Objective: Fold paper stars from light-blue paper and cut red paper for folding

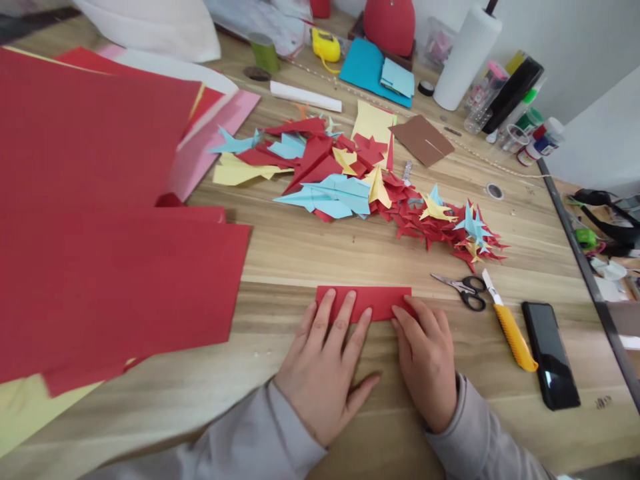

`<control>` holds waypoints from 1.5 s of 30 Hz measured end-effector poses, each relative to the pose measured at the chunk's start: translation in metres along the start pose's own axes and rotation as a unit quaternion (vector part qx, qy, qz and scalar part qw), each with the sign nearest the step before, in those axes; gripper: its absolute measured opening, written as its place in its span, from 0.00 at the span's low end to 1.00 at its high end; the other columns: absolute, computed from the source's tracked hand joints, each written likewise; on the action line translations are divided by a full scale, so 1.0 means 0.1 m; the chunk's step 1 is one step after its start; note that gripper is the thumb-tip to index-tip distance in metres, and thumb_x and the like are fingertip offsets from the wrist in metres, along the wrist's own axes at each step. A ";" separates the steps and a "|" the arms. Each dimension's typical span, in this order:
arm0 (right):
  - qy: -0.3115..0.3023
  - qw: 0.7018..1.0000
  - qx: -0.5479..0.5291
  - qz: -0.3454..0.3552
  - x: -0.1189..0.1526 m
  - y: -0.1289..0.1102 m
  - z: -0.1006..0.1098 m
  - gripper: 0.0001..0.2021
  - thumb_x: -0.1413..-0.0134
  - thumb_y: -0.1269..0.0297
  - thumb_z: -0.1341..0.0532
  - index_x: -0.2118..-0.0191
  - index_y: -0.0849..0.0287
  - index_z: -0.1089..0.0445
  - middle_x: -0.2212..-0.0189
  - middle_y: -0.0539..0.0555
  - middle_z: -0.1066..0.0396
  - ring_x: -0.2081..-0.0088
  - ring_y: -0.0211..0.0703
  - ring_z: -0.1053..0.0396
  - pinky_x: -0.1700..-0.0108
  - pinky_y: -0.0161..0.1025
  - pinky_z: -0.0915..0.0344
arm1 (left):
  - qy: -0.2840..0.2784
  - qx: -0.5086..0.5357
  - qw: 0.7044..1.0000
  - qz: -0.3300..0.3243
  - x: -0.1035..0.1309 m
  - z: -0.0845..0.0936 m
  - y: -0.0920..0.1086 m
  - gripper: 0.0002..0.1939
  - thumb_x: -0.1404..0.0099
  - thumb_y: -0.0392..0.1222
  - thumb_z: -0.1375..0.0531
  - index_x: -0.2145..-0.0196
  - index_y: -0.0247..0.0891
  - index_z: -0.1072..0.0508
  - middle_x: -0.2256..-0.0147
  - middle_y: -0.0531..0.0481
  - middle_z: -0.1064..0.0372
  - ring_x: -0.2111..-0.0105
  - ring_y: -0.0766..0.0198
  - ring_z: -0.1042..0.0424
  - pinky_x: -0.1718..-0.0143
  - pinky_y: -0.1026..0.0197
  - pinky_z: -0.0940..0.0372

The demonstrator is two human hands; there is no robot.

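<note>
A narrow red paper strip (385,302), seemingly folded, lies flat on the wooden table in front of me. My left hand (330,367) rests on its left part with the fingers spread and the thumb out to the side. At the strip's right end, my right hand (427,360) has its fingers curled together on the lower right corner; the thumb is mostly hidden. Beyond the strip sits a long pile of folded red, blue and yellow paper shapes (320,157).
Large red sheets (125,280) cover the left side. Scissors (465,288), an orange cutter (515,337) and a black phone (553,353) lie at the right. Brown paper (423,140), blue paper (363,67), a yellow tape measure (326,45) and a white bottle (465,60) stand or lie at the back.
</note>
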State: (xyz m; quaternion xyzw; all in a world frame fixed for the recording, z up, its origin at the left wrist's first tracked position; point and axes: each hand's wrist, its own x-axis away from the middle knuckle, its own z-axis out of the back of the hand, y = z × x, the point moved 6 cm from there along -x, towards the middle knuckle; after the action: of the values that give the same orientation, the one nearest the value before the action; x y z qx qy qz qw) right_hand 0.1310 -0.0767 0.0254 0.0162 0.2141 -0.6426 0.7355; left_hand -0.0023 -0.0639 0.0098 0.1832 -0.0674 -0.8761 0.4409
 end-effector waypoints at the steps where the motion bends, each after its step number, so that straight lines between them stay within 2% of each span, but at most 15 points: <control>1: 0.001 1.000 0.001 0.002 0.00 0.00 0.00 0.15 0.42 0.76 0.49 0.54 0.60 0.31 0.54 0.61 0.31 0.57 0.46 0.34 0.57 0.45 0.35 | -0.001 -0.001 1.000 0.001 0.00 0.00 0.00 0.39 0.44 0.63 0.45 0.43 0.33 0.35 0.39 0.32 0.47 0.38 0.36 0.54 0.42 0.38 0.52; 11: 0.004 1.000 0.005 0.025 0.01 0.01 0.01 0.14 0.41 0.74 0.49 0.54 0.60 0.31 0.55 0.61 0.30 0.55 0.48 0.34 0.55 0.47 0.35 | -0.040 -0.016 0.999 0.013 0.03 -0.06 0.01 0.42 0.43 0.66 0.48 0.39 0.37 0.42 0.37 0.34 0.53 0.36 0.38 0.59 0.40 0.40 0.58; 14: 0.003 1.000 0.002 0.027 0.02 0.03 0.00 0.13 0.41 0.73 0.48 0.54 0.61 0.31 0.54 0.61 0.30 0.55 0.48 0.34 0.55 0.47 0.35 | -0.074 -0.028 0.996 0.036 0.03 -0.05 0.02 0.42 0.43 0.65 0.48 0.38 0.37 0.44 0.36 0.35 0.55 0.36 0.38 0.62 0.39 0.39 0.60; 18: 0.007 0.999 0.003 0.032 0.04 0.04 -0.01 0.12 0.41 0.73 0.47 0.54 0.60 0.31 0.54 0.61 0.30 0.55 0.49 0.34 0.55 0.47 0.35 | -0.109 -0.036 0.993 0.034 0.03 -0.05 0.04 0.43 0.44 0.62 0.45 0.37 0.37 0.47 0.35 0.35 0.58 0.36 0.37 0.64 0.40 0.38 0.60; 21: 0.011 0.999 0.000 0.035 0.04 0.05 -0.01 0.12 0.41 0.72 0.47 0.54 0.60 0.31 0.54 0.61 0.30 0.55 0.49 0.34 0.55 0.47 0.35 | -0.110 -0.029 0.993 0.036 0.03 -0.05 0.04 0.44 0.45 0.62 0.43 0.37 0.37 0.48 0.35 0.35 0.59 0.36 0.37 0.65 0.40 0.38 0.60; 28: 0.011 0.999 -0.006 0.041 0.05 0.06 0.00 0.12 0.40 0.70 0.47 0.53 0.60 0.32 0.54 0.61 0.31 0.54 0.49 0.34 0.55 0.48 0.35 | -0.113 -0.016 0.992 0.050 0.03 -0.06 0.04 0.42 0.42 0.65 0.49 0.37 0.37 0.47 0.35 0.35 0.59 0.35 0.38 0.66 0.40 0.38 0.61; 45: 0.014 0.999 -0.007 0.038 0.06 0.08 -0.01 0.13 0.39 0.69 0.48 0.52 0.58 0.31 0.54 0.61 0.30 0.55 0.50 0.33 0.56 0.49 0.35 | -0.094 -0.010 0.994 0.049 0.05 -0.07 0.04 0.41 0.42 0.65 0.49 0.38 0.37 0.46 0.35 0.35 0.59 0.35 0.38 0.64 0.40 0.39 0.60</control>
State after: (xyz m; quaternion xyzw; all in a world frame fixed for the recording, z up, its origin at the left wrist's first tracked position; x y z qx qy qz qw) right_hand 0.1385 -0.0804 0.0207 0.0281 0.2284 -0.6126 0.7561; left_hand 0.0010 -0.0701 0.0031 0.0920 -0.1084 -0.8671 0.4773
